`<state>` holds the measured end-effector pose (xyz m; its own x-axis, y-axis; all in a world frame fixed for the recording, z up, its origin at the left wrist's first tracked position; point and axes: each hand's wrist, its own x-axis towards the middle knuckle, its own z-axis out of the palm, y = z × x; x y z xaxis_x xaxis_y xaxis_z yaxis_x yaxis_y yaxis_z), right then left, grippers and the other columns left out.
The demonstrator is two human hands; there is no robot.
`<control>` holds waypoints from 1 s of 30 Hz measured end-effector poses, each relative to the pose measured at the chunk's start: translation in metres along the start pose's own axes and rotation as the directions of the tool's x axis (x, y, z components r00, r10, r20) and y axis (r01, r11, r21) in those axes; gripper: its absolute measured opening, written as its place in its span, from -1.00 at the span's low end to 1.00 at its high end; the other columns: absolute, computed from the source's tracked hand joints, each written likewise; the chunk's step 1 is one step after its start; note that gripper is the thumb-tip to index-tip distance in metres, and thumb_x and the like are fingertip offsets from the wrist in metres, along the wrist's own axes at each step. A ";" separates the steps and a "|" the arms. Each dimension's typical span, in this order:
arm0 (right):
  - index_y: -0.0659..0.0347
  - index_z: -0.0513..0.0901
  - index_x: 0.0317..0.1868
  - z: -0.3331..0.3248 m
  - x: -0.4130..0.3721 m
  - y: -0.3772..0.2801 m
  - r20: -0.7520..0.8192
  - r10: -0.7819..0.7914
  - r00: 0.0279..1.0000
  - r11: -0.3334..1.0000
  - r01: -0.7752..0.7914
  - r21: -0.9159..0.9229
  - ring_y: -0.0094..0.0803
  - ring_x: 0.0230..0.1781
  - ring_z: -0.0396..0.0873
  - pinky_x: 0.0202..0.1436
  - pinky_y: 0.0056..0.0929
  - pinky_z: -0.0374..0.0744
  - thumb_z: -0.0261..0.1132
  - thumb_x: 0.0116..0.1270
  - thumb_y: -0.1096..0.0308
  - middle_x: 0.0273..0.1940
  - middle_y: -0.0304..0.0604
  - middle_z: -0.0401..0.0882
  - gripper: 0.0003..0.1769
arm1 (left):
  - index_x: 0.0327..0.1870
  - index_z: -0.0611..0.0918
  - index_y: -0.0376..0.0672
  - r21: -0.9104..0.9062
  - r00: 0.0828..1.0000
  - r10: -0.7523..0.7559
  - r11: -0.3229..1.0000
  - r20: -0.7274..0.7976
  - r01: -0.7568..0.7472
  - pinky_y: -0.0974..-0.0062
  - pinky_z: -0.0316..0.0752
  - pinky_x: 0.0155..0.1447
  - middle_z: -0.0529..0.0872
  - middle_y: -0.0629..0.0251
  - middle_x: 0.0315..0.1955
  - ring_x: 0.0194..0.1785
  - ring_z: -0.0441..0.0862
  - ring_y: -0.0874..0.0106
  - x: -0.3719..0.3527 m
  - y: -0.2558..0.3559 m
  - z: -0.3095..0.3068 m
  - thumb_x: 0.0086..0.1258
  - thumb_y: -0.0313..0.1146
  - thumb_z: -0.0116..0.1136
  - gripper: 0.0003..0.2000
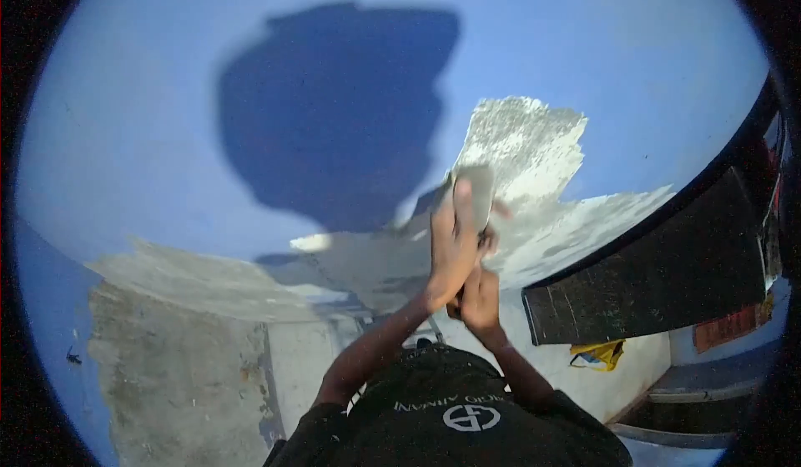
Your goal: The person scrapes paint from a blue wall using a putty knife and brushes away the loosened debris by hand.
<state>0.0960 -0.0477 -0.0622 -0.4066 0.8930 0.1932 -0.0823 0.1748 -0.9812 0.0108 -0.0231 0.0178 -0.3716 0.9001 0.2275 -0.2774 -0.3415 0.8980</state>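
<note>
A flat grey scraper blade (480, 185) lies against the wall at the edge of a rough white-and-grey patch (534, 146) in the blue paint. My left hand (450, 246) is closed around the scraper, its thumb stretched up over the blade. Just below, my right hand (480, 300) is curled into a fist close under the left one. Whatever the right fingers hold, perhaps the scraper's handle, is hidden by the hands. Blue painted wall (651, 91) surrounds the bare patch.
A dark board (651, 267) juts out at the right, with a yellow bag (597, 355) below it. Bare grey plaster (179, 367) covers the lower left wall. A large head-shaped shadow (334, 116) falls on the blue paint.
</note>
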 end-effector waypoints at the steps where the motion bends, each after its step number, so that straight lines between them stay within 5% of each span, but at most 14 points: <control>1: 0.29 0.40 -0.53 0.005 0.002 -0.028 0.022 0.118 0.993 0.990 -0.119 0.073 -0.59 -0.81 0.27 -0.76 -0.56 0.21 -0.21 0.56 0.05 -0.75 -0.28 0.34 -0.42 | -0.17 0.45 -0.30 0.023 0.998 -0.041 0.999 0.045 0.040 0.68 0.17 -0.72 0.65 0.17 -0.45 -0.68 0.43 0.61 0.007 0.012 0.000 0.54 0.10 -0.35 -0.46; 4: 0.38 0.46 -0.52 -0.001 -0.001 -0.001 0.022 0.101 0.995 0.994 -0.102 0.036 -0.51 -0.67 0.37 -0.58 -0.45 0.34 -0.15 0.56 0.16 -0.68 -0.21 0.46 -0.45 | -0.07 0.43 -0.35 0.012 0.995 -0.085 0.996 0.043 0.085 0.66 0.24 -0.65 0.65 0.18 -0.47 -0.72 0.42 0.60 0.005 0.002 -0.006 0.54 0.08 -0.38 -0.45; 8: 0.45 0.49 -0.49 0.001 -0.011 0.046 -0.189 -0.058 0.980 0.994 0.038 -0.105 -0.46 -0.65 0.39 -0.55 -0.41 0.36 -0.14 0.55 0.15 -0.70 -0.20 0.45 -0.43 | -0.08 0.45 -0.34 -0.026 0.996 -0.085 0.996 -0.031 0.084 0.64 0.26 -0.65 0.65 0.21 -0.50 -0.72 0.42 0.60 -0.008 -0.030 -0.012 0.55 0.05 -0.37 -0.47; 9: 0.30 0.44 -0.53 -0.003 -0.004 0.035 -0.100 -0.171 0.980 0.965 0.146 -0.218 -0.57 -0.80 0.32 -0.74 -0.52 0.24 -0.19 0.56 0.08 -0.73 -0.23 0.40 -0.42 | -0.11 0.46 -0.34 -0.047 1.000 -0.013 0.999 -0.005 0.013 0.63 0.25 -0.66 0.65 0.21 -0.50 -0.73 0.42 0.60 -0.002 -0.019 -0.008 0.56 0.01 -0.36 -0.50; 10: 0.31 0.44 -0.54 0.000 0.002 -0.018 0.004 0.084 0.996 0.996 -0.083 -0.020 -0.57 -0.76 0.35 -0.69 -0.52 0.28 -0.18 0.56 0.09 -0.74 -0.24 0.38 -0.42 | -0.12 0.47 -0.32 -0.032 0.999 0.011 0.999 0.041 -0.010 0.64 0.23 -0.67 0.65 0.22 -0.51 -0.71 0.42 0.61 0.006 0.006 -0.003 0.57 -0.01 -0.36 -0.51; 12: 0.33 0.45 -0.53 0.006 0.000 -0.042 0.035 0.227 0.973 0.963 -0.229 0.142 -0.57 -0.72 0.36 -0.65 -0.52 0.30 -0.18 0.56 0.11 -0.73 -0.25 0.39 -0.42 | -0.13 0.47 -0.30 -0.041 0.996 -0.024 0.999 0.081 0.028 0.63 0.23 -0.67 0.65 0.22 -0.52 -0.70 0.42 0.62 0.011 0.017 -0.004 0.57 0.01 -0.37 -0.51; 16: 0.35 0.45 -0.52 -0.001 -0.014 0.042 -0.142 -0.147 0.979 0.971 0.114 -0.212 -0.58 -0.72 0.33 -0.63 -0.50 0.28 -0.17 0.56 0.11 -0.72 -0.24 0.40 -0.43 | -0.10 0.46 -0.29 -0.031 0.995 -0.053 0.998 0.081 0.056 0.63 0.23 -0.67 0.65 0.23 -0.52 -0.70 0.43 0.63 -0.002 -0.020 -0.012 0.57 0.01 -0.37 -0.51; 18: 0.34 0.43 -0.55 0.001 -0.007 0.032 -0.155 -0.183 0.971 0.957 0.140 -0.253 -0.56 -0.77 0.30 -0.68 -0.51 0.26 -0.18 0.56 0.10 -0.73 -0.24 0.39 -0.41 | -0.11 0.43 -0.30 -0.062 0.998 -0.063 0.996 0.021 0.064 0.67 0.08 -0.77 0.62 0.21 -0.50 -0.78 0.36 0.62 -0.003 -0.025 -0.010 0.53 0.11 -0.34 -0.46; 20: 0.31 0.39 -0.58 0.001 0.006 -0.032 0.005 0.090 0.996 0.996 -0.090 -0.016 -0.56 -0.84 0.25 -0.76 -0.52 0.21 -0.21 0.57 0.09 -0.75 -0.25 0.36 -0.40 | -0.12 0.44 -0.33 -0.095 0.998 0.059 0.994 0.024 -0.057 0.68 0.11 -0.75 0.60 0.19 -0.51 -0.78 0.36 0.61 0.013 0.009 0.004 0.53 0.09 -0.33 -0.46; 24: 0.32 0.37 -0.54 0.000 0.005 -0.010 -0.004 0.123 0.992 0.992 -0.122 0.043 -0.54 -0.82 0.27 -0.74 -0.50 0.24 -0.25 0.58 0.07 -0.76 -0.22 0.34 -0.40 | -0.11 0.43 -0.33 -0.104 0.998 0.017 0.994 0.056 -0.011 0.68 0.15 -0.73 0.60 0.19 -0.52 -0.77 0.36 0.61 0.015 -0.001 -0.002 0.54 0.08 -0.33 -0.47; 28: 0.33 0.43 -0.51 0.000 -0.002 -0.006 -0.033 -0.118 0.992 0.974 0.109 -0.199 -0.54 -0.78 0.31 -0.70 -0.49 0.28 -0.25 0.58 0.07 -0.76 -0.24 0.37 -0.39 | -0.10 0.43 -0.33 -0.114 0.998 -0.033 0.993 0.051 0.039 0.68 0.17 -0.72 0.60 0.18 -0.52 -0.76 0.37 0.61 0.005 -0.012 -0.006 0.54 0.06 -0.33 -0.48; 30: 0.30 0.43 -0.56 -0.004 0.006 -0.032 0.013 0.129 0.992 0.991 -0.128 -0.033 -0.53 -0.84 0.26 -0.76 -0.49 0.22 -0.27 0.57 0.04 -0.78 -0.27 0.31 -0.36 | -0.10 0.43 -0.34 -0.186 0.998 0.023 0.982 0.062 -0.011 0.67 0.12 -0.73 0.61 0.17 -0.50 -0.77 0.37 0.61 0.016 0.010 0.005 0.53 0.10 -0.31 -0.45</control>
<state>0.0995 -0.0467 -0.0302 -0.4256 0.9025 0.0651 0.0003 0.0721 -0.9974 0.0065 -0.0110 0.0326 -0.3220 0.9072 0.2707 -0.4337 -0.3955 0.8096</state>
